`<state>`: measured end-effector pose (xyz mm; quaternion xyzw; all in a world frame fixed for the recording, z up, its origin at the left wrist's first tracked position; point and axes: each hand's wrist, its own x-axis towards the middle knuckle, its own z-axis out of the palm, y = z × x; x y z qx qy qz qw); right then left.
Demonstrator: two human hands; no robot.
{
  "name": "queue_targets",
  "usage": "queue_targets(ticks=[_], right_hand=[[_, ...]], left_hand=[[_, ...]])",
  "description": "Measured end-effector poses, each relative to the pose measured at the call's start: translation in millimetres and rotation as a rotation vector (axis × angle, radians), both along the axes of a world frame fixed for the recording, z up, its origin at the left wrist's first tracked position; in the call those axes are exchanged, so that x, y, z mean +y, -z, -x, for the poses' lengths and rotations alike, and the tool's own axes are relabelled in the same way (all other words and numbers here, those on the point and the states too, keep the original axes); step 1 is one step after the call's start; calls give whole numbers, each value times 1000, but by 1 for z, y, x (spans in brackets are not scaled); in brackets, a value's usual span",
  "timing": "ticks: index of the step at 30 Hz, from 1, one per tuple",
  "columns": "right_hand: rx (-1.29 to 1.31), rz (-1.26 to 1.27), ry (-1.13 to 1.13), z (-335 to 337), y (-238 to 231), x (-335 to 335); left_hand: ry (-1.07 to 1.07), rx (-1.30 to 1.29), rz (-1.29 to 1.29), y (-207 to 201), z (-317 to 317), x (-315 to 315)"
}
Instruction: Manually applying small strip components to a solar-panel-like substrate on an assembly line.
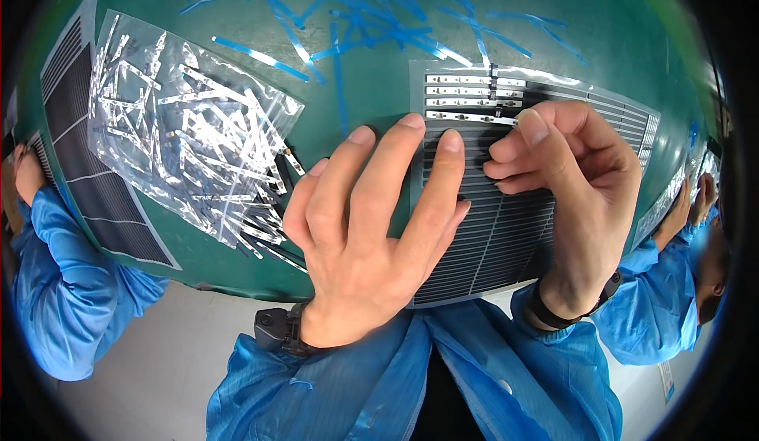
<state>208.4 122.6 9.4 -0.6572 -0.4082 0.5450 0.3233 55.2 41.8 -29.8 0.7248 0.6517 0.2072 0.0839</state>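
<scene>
At right of centre, the left hand (368, 239) reaches with fingers spread over the left edge of a dark slotted sheet (474, 243) on the green worktop (379, 85). The right hand (589, 180) has thumb and forefinger together at the right end of the lowest silver strip (462, 116), near the sheet's top; I cannot tell whether they pinch it. A clear bag (277, 107) of similar strips lies at left.

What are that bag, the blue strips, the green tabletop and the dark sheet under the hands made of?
Bag: thin plastic; clear, crinkled, full of glare.
Blue strips: probably plastic film; thin and glossy.
Tabletop: perhaps a rubber or vinyl covering; smooth, low sheen.
Sheet: possibly plastic; its edge looks translucent, but the dark part's material is unclear.
</scene>
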Motion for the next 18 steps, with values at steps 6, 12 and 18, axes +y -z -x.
queue_targets(ticks=[6, 12, 18], right_hand=[[6, -11, 28, 2, 1, -2], [8, -37, 43, 2, 3, -5], [-38, -62, 28, 5, 2, -7]], left_hand=[[-17, 3, -31, 3, -2, -1], [25, 84, 30, -4, -6, 1], [38, 82, -11, -4, -10, 1]])
